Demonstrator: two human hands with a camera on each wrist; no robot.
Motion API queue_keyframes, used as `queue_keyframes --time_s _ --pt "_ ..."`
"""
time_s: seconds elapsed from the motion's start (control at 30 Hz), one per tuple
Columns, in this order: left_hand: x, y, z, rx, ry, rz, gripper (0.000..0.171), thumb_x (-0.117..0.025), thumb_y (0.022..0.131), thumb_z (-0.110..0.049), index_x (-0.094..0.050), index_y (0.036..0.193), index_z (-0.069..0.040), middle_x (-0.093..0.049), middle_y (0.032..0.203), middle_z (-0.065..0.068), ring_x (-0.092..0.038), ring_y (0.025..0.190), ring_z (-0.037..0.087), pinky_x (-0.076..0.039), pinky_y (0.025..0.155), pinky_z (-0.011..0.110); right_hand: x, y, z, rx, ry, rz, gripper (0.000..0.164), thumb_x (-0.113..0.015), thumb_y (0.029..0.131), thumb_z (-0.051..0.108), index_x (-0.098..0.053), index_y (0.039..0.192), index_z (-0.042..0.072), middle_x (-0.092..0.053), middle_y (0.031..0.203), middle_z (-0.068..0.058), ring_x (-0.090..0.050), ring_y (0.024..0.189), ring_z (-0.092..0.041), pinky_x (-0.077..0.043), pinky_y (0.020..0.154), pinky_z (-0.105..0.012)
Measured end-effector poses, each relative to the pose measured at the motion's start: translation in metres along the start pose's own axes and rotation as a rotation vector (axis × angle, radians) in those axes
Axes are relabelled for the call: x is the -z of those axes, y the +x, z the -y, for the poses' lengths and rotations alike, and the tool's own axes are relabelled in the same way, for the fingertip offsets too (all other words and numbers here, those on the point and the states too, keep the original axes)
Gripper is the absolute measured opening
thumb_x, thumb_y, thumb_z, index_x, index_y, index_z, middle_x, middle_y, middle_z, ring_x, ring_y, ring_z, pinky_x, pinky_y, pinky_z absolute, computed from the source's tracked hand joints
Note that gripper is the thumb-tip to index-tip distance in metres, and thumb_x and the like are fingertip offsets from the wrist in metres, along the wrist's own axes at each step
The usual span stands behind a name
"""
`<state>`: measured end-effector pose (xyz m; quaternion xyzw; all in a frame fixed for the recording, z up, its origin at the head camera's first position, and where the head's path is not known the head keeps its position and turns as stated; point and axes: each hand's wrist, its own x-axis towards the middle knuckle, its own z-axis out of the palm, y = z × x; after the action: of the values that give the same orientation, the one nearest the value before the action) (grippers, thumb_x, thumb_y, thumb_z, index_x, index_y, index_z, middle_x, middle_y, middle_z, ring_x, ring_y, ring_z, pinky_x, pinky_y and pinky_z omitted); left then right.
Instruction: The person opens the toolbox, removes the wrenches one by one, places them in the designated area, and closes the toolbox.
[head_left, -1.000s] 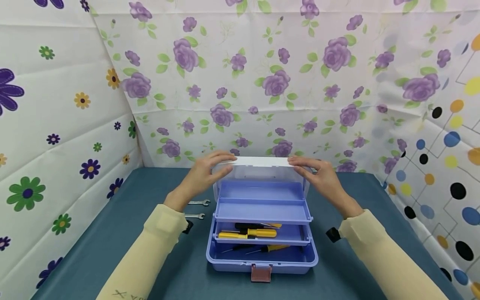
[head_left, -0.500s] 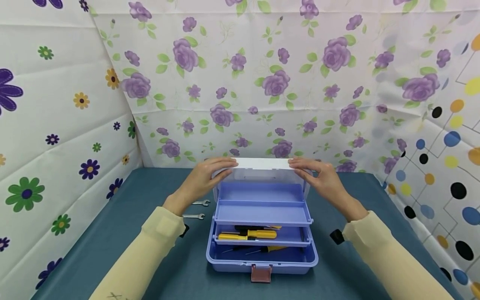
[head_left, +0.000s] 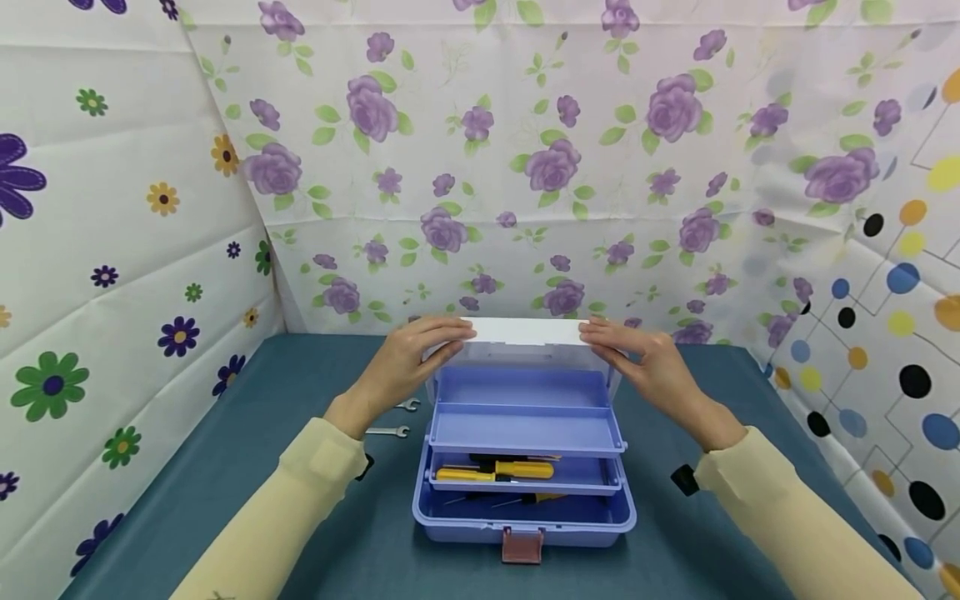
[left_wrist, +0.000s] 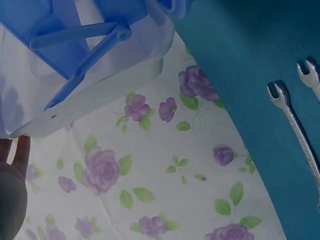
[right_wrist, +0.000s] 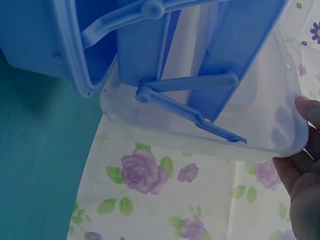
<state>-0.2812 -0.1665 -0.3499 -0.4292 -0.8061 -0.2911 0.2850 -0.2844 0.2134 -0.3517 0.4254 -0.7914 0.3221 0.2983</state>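
Observation:
A blue toolbox (head_left: 457, 532) stands with its stepped trays fanned out beneath a raised clear lid (head_left: 523, 332). My left hand (head_left: 405, 358) holds the lid's left front corner, thumb below and fingers above. At the opposite corner, my right hand (head_left: 656, 367) grips the lid the same way; the right wrist view shows thumb and fingers on either side of the lid's rim (right_wrist: 282, 150). The top tray (head_left: 525, 427) holds nothing visible. Yellow-handled screwdrivers (head_left: 525, 470) lie in the middle tray, and more tools are partly hidden in the base.
Open-ended wrenches (head_left: 388, 432) lie left of the toolbox, partly behind my left forearm; a wrench (left_wrist: 295, 120) also shows in the left wrist view. A brownish latch (head_left: 522, 547) hangs at the front. Patterned cloth walls (head_left: 480, 167) enclose the teal table (head_left: 315, 533).
The lid's front edge has tipped slightly forward and down, with both hands moving along on it. The top tray has lowered a little, covering more of the screwdrivers.

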Motion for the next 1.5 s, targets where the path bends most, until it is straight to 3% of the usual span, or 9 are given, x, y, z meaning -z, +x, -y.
queue_keyframes --time_s 0.33,0.6,0.83,1.03,1.2,1.33,1.4,1.5 --pt "-0.003 -0.007 -0.001 -0.063 0.035 -0.021 0.039 -0.074 0.093 0.003 -0.072 0.130 -0.007 -0.068 0.135 0.009 -0.063 0.127 0.026 -0.053 0.105 0.042 0.001 -0.005 0.004 0.048 -0.046 0.007 0.053 -0.079 0.078 -0.019 -0.077 0.124 0.006 -0.072 0.128 -0.012 -0.064 0.126 -0.032 -0.040 0.108 -0.014" --pt "-0.002 -0.014 -0.005 -0.093 0.066 -0.023 0.043 -0.071 0.096 0.000 -0.067 0.139 -0.007 -0.066 0.140 0.009 -0.058 0.135 0.026 -0.042 0.117 0.045 -0.001 -0.007 0.008 0.028 -0.017 -0.019 0.049 -0.078 0.080 -0.018 -0.077 0.123 0.006 -0.073 0.127 -0.011 -0.063 0.128 -0.031 -0.040 0.111 -0.017" --pt "-0.003 -0.017 -0.006 -0.133 0.089 -0.052 0.044 -0.074 0.092 0.004 -0.070 0.134 -0.005 -0.069 0.136 0.010 -0.061 0.130 0.029 -0.045 0.113 0.046 -0.001 -0.009 0.013 0.045 -0.036 -0.018 0.053 -0.079 0.077 -0.019 -0.077 0.124 0.006 -0.073 0.128 -0.012 -0.063 0.129 -0.029 -0.040 0.111 -0.017" --pt "-0.002 -0.018 -0.008 -0.175 0.113 -0.055 0.028 -0.064 0.105 -0.014 -0.072 0.131 -0.006 -0.069 0.134 0.010 -0.063 0.128 0.029 -0.047 0.111 0.049 0.001 -0.013 0.018 0.053 -0.014 -0.010 0.044 -0.078 0.085 -0.011 -0.076 0.125 0.006 -0.072 0.130 -0.013 -0.061 0.132 -0.024 -0.041 0.112 -0.019" --pt "0.001 -0.019 -0.014 -0.189 0.135 -0.043 0.036 -0.075 0.094 -0.003 -0.072 0.130 -0.007 -0.068 0.134 0.009 -0.063 0.127 0.028 -0.048 0.110 0.047 0.003 -0.017 0.023 0.072 -0.005 -0.006 0.046 -0.079 0.083 -0.014 -0.077 0.124 0.006 -0.071 0.130 -0.012 -0.060 0.133 -0.022 -0.042 0.111 -0.020" --pt "0.002 -0.021 -0.018 -0.184 0.151 -0.024 0.044 -0.079 0.087 0.002 -0.073 0.129 -0.008 -0.068 0.135 0.008 -0.062 0.128 0.026 -0.050 0.108 0.045 0.005 -0.019 0.025 0.101 -0.004 -0.004 0.027 -0.072 0.097 0.007 -0.077 0.124 0.006 -0.071 0.130 -0.012 -0.060 0.133 -0.022 -0.043 0.111 -0.020" --pt "0.003 -0.022 -0.020 -0.184 0.163 -0.017 0.043 -0.079 0.088 0.001 -0.073 0.129 -0.009 -0.068 0.135 0.007 -0.062 0.128 0.026 -0.051 0.107 0.045 0.006 -0.020 0.026 0.110 -0.001 -0.001 0.028 -0.066 0.103 0.021 -0.077 0.123 0.006 -0.071 0.130 -0.013 -0.059 0.134 -0.022 -0.043 0.111 -0.020" --pt "0.003 -0.024 -0.021 -0.197 0.183 -0.014 0.044 -0.079 0.087 0.000 -0.073 0.130 -0.010 -0.068 0.136 0.008 -0.062 0.127 0.027 -0.052 0.105 0.047 0.008 -0.021 0.027 0.128 0.007 0.004 0.028 -0.066 0.103 0.022 -0.077 0.123 0.006 -0.070 0.130 -0.014 -0.059 0.133 -0.024 -0.044 0.109 -0.019"
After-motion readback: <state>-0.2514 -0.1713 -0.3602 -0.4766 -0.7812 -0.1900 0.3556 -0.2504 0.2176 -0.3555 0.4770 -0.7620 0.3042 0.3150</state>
